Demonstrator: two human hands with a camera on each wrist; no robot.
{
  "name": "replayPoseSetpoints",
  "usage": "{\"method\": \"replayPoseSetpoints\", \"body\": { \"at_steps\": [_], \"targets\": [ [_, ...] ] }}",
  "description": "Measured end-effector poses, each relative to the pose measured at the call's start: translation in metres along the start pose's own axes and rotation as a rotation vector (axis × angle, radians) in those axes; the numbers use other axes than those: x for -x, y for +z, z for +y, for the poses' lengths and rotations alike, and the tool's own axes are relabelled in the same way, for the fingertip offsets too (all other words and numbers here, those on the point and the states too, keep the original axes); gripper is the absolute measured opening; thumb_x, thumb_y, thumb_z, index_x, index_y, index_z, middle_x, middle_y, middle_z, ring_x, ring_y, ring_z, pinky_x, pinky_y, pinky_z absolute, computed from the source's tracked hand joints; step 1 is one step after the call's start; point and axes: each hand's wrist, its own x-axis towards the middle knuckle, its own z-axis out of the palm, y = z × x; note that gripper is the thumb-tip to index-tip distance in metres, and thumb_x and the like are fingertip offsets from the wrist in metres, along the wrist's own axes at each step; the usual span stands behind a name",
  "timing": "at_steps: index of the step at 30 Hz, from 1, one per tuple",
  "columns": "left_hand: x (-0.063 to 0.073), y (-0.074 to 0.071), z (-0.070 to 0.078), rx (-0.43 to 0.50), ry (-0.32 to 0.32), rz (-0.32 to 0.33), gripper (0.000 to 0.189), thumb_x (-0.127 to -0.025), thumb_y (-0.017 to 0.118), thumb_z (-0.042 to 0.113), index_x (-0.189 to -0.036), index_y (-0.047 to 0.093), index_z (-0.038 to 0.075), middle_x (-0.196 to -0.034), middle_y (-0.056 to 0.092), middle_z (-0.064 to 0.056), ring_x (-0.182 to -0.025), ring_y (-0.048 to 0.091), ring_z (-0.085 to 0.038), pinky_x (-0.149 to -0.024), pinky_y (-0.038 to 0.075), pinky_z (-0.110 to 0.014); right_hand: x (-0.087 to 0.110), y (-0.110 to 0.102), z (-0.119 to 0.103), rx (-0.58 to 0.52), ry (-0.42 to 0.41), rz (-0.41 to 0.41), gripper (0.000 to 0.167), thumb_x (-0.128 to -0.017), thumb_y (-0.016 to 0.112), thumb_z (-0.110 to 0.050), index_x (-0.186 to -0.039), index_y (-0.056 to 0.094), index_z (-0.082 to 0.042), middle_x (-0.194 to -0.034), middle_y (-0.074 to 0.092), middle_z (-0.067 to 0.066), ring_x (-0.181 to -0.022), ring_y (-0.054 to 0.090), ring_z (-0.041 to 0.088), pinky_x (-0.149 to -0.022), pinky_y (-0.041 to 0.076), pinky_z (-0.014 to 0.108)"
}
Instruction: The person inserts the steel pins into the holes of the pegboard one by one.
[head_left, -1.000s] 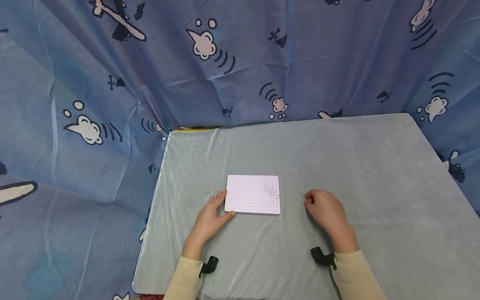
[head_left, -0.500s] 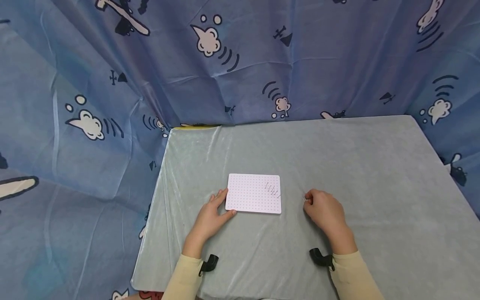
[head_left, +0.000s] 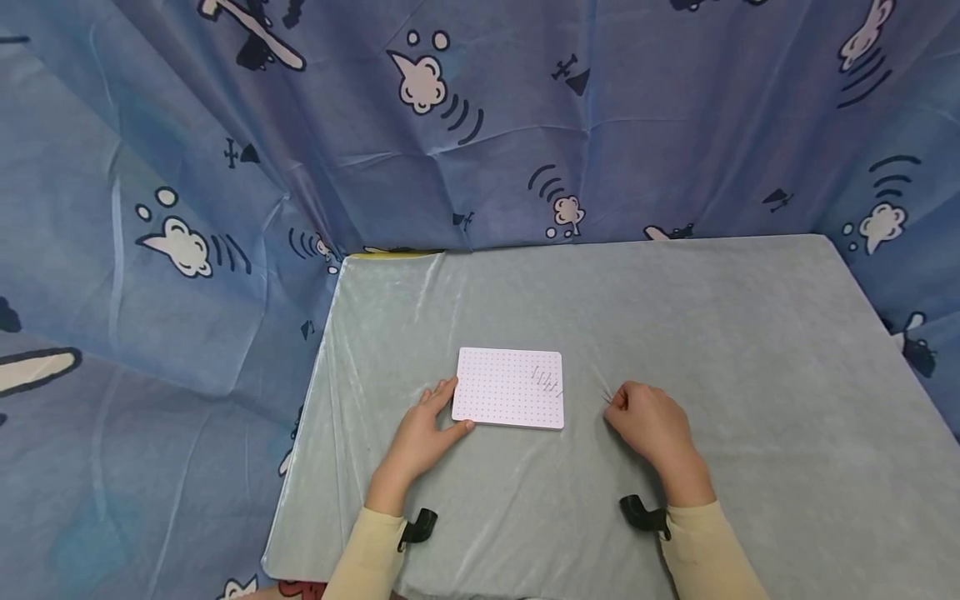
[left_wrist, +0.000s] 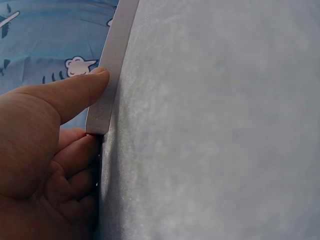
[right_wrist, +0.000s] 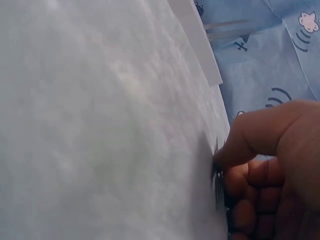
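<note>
A white pegboard (head_left: 508, 388) with rows of small holes lies flat on the grey cloth; several thin metal pins (head_left: 545, 380) stand at its right part. My left hand (head_left: 417, 442) holds its near left corner, thumb along the front edge and fingers at the left side. In the left wrist view, the thumb presses the pegboard's pale side (left_wrist: 111, 70). Right of the pegboard, my right hand (head_left: 654, 423) is low over the cloth. Its thumb and finger pinch thin metal pins (right_wrist: 218, 185); how many is hard to tell.
Grey velvety cloth (head_left: 712, 317) covers the table, with creases at its left. A blue patterned curtain (head_left: 495, 125) hangs along the back and both sides. Black wrist mounts (head_left: 639, 513) sit on both forearms.
The right hand stays near the same spot while its fingertips shift slightly and the pins show more. The left hand and pegboard stay put; the head view shifts a little.
</note>
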Motion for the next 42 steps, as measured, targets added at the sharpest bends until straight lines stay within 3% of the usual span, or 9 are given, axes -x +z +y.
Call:
{"method": "replayPoseSetpoints", "body": {
  "at_steps": [9, 16, 23, 33, 42],
  "targets": [
    [0.000, 0.000, 0.002, 0.003, -0.003, 0.001, 0.083, -0.098, 0.084, 0.037, -0.169, 0.045, 0.016, -0.170, 0.042, -0.017, -0.160, 0.028, -0.049, -0.128, 0.030, -0.063, 0.001, -0.006, 0.008, -0.091, -0.028, 0.022, 0.010, -0.098, 0.063, -0.015, -0.091, 0.063, -0.008, -0.074, 0.057, 0.002, -0.062, 0.051, 0.020, -0.058, 0.039, 0.035],
    [0.000, 0.001, 0.001, 0.008, 0.002, 0.008, 0.083, -0.098, 0.084, 0.038, -0.169, 0.046, 0.016, -0.170, 0.043, -0.017, -0.160, 0.028, -0.049, -0.128, 0.029, -0.063, -0.006, -0.006, -0.001, -0.168, -0.087, 0.148, 0.001, -0.093, 0.065, -0.010, -0.094, 0.066, -0.009, -0.077, 0.061, 0.003, -0.066, 0.052, 0.020, -0.062, 0.043, 0.036],
    [0.002, 0.002, -0.001, 0.008, -0.001, 0.008, 0.083, -0.098, 0.085, 0.038, -0.169, 0.046, 0.018, -0.169, 0.043, -0.017, -0.160, 0.028, -0.049, -0.128, 0.030, -0.062, -0.011, 0.000, -0.019, -0.309, -0.182, 0.249, 0.008, -0.093, 0.070, -0.002, -0.097, 0.074, -0.008, -0.080, 0.067, 0.003, -0.070, 0.057, 0.018, -0.062, 0.047, 0.029],
    [0.001, 0.000, 0.002, 0.013, -0.007, 0.002, 0.083, -0.099, 0.083, 0.039, -0.169, 0.045, 0.017, -0.170, 0.042, -0.016, -0.160, 0.027, -0.049, -0.128, 0.030, -0.063, -0.009, 0.010, -0.038, -0.464, -0.263, 0.203, 0.007, -0.091, 0.076, 0.000, -0.094, 0.075, -0.006, -0.078, 0.067, 0.000, -0.067, 0.057, 0.015, -0.058, 0.046, 0.025],
    [0.000, 0.000, 0.001, 0.006, 0.000, 0.003, 0.083, -0.099, 0.084, 0.037, -0.168, 0.045, 0.015, -0.169, 0.043, -0.017, -0.160, 0.028, -0.047, -0.128, 0.029, -0.061, -0.009, 0.019, -0.041, -0.428, -0.270, 0.163, 0.014, -0.089, 0.080, 0.002, -0.087, 0.075, -0.011, -0.071, 0.065, -0.005, -0.064, 0.057, 0.015, -0.056, 0.047, 0.026]
  ]
}}
